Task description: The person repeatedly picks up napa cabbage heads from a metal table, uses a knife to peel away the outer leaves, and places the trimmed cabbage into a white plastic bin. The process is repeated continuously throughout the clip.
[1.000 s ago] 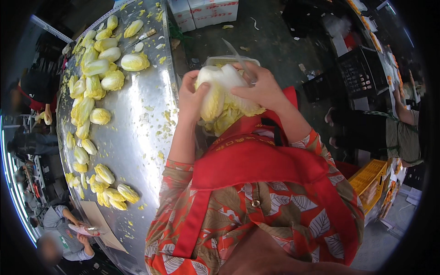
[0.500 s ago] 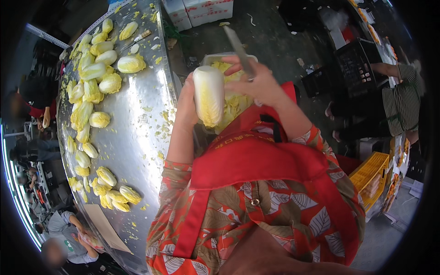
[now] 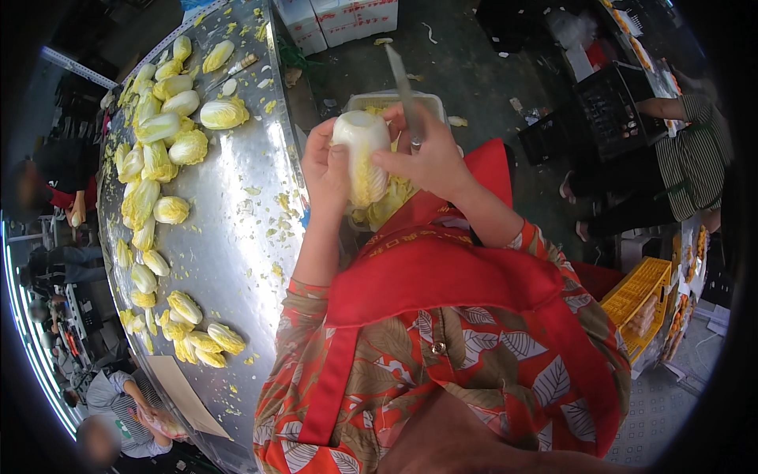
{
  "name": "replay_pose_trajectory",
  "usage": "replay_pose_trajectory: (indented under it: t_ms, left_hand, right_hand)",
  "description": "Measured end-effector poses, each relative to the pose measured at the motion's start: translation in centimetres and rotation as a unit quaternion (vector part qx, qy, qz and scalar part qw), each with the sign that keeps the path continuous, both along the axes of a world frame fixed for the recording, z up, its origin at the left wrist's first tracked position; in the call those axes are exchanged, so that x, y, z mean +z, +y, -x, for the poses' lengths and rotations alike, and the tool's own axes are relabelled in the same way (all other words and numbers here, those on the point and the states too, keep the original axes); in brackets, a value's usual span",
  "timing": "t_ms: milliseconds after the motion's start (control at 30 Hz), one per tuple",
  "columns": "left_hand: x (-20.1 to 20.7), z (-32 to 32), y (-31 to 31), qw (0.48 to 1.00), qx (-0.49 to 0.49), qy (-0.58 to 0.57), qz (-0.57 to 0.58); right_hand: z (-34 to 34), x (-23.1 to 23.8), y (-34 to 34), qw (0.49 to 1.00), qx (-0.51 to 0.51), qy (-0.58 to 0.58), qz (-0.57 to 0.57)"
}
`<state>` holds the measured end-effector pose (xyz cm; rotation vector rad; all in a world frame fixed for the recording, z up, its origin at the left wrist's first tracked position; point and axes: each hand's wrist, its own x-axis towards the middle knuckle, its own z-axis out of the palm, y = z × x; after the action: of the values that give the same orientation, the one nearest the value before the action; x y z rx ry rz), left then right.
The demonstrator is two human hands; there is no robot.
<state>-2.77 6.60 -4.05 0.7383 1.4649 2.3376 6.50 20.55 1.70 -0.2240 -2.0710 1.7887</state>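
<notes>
My left hand (image 3: pixel 325 164) is closed round the side of a pale napa cabbage (image 3: pixel 365 167), which stands upright with its white stem end at the top and its yellow leafy end below. On its other side my right hand (image 3: pixel 438 162) grips a knife (image 3: pixel 403 91), blade pointing up and away from me. The thumb and some fingers of that hand also touch the cabbage. Beneath both hands, partly hidden by them, sits a whitish bin (image 3: pixel 433 100) with loose yellow-green leaves (image 3: pixel 388 208) in it.
To the left runs a steel table (image 3: pixel 245 292) strewn with leaf scraps, a heap of napa cabbages (image 3: pixel 158 162) and a cardboard sheet (image 3: pixel 180 389). White boxes (image 3: pixel 363 22) stand ahead. Rightward are black crates (image 3: pixel 612 114), a yellow crate (image 3: pixel 636 292) and a person (image 3: pixel 693 162). Others work at far left.
The right hand has come in from the right against the cabbage, with the knife still in its grip. The cabbage has tipped slightly, showing more of its stem end.
</notes>
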Motion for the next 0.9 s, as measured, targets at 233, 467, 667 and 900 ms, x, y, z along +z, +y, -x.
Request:
replay_pose_trajectory:
  t_ms: [233,467,667,900]
  left_hand:
    - [0.7,0.3,0.0,0.999,-0.019,0.028,0.029]
    - [2.7,-0.6,0.2,0.996,-0.037,-0.05,0.059]
    - [1.8,-0.3,0.5,0.993,0.024,0.026,0.115]
    - [2.2,-0.7,0.7,0.975,0.062,0.144,0.157]
  right_hand:
    - [0.4,0.1,0.4,0.999,0.027,0.027,0.031]
    - [0.4,0.1,0.9,0.999,0.037,-0.005,-0.006]
    - [0.5,-0.8,0.3,0.998,0.018,-0.056,-0.035]
    - [0.8,-1.5,0.2,0.998,0.008,-0.041,-0.046]
